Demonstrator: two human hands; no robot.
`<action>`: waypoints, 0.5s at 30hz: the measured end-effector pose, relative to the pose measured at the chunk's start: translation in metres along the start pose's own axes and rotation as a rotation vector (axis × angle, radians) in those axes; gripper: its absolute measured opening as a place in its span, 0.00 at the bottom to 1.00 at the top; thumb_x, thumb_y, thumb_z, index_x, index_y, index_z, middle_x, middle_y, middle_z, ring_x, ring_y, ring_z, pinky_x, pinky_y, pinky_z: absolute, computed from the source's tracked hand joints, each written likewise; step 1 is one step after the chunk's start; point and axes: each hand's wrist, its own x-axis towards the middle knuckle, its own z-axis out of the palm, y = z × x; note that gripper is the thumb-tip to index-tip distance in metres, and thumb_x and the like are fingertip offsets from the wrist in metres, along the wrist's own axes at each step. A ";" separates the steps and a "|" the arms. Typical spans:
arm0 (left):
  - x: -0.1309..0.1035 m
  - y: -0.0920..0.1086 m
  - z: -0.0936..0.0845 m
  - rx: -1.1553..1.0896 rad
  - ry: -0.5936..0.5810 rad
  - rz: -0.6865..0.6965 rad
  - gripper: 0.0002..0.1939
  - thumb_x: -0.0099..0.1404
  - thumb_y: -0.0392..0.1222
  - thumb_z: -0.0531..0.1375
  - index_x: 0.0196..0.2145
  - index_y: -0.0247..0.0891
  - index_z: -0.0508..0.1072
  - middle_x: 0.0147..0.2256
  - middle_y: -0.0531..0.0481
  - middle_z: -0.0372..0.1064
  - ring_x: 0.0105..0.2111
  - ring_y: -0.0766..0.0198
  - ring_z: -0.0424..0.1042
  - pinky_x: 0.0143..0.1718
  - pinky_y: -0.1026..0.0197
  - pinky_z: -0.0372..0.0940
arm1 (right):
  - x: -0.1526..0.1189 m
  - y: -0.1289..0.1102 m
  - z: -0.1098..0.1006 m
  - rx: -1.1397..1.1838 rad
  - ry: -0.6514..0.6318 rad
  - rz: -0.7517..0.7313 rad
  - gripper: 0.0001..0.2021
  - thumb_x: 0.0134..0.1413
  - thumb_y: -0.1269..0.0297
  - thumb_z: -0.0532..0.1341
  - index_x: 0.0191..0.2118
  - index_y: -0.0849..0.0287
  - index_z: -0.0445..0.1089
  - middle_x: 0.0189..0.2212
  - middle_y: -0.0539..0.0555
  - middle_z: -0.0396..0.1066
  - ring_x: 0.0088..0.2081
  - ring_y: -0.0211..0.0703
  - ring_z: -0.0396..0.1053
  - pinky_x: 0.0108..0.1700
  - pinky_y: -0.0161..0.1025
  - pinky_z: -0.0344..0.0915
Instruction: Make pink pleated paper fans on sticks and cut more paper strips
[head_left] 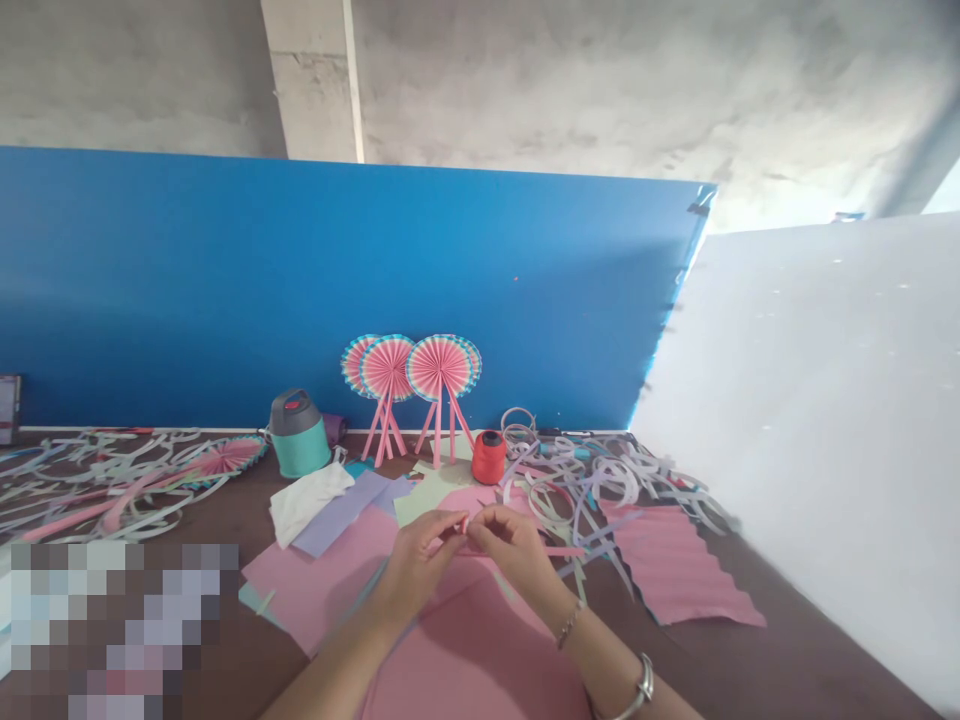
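Head view shows a brown table (810, 660) bearing pink paper (480, 660). Above it, left hand (424, 555) and right hand (514, 545), fingertips pinched together, hold a small red-and-white piece (463, 525), likely light, best gripped by its edges.

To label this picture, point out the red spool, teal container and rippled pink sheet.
Red spool (488, 465): head view, its side.
Teal container (301, 454): head view, body below the lid.
Rippled pink sheet (681, 565): head view, its middle.

Paper strips (627, 482) crowd beyond our right hand (511, 540)
Red spool (488, 460) and teal jug (300, 447) obstruct farther back; we find bare worktop (739, 675) open at near right.
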 end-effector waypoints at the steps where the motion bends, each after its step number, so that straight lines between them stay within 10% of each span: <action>1: 0.000 0.001 0.000 0.008 -0.003 -0.001 0.12 0.60 0.45 0.60 0.40 0.43 0.78 0.38 0.46 0.75 0.38 0.57 0.72 0.43 0.58 0.66 | 0.000 0.001 0.000 0.009 0.000 -0.001 0.19 0.45 0.45 0.63 0.24 0.59 0.69 0.22 0.50 0.65 0.26 0.38 0.62 0.32 0.37 0.64; 15: -0.001 0.000 0.003 -0.033 -0.018 -0.018 0.12 0.60 0.46 0.60 0.40 0.43 0.78 0.37 0.47 0.76 0.37 0.57 0.73 0.39 0.59 0.67 | -0.001 0.001 0.002 0.058 -0.038 0.033 0.20 0.46 0.44 0.62 0.26 0.59 0.68 0.23 0.50 0.67 0.27 0.38 0.65 0.32 0.36 0.65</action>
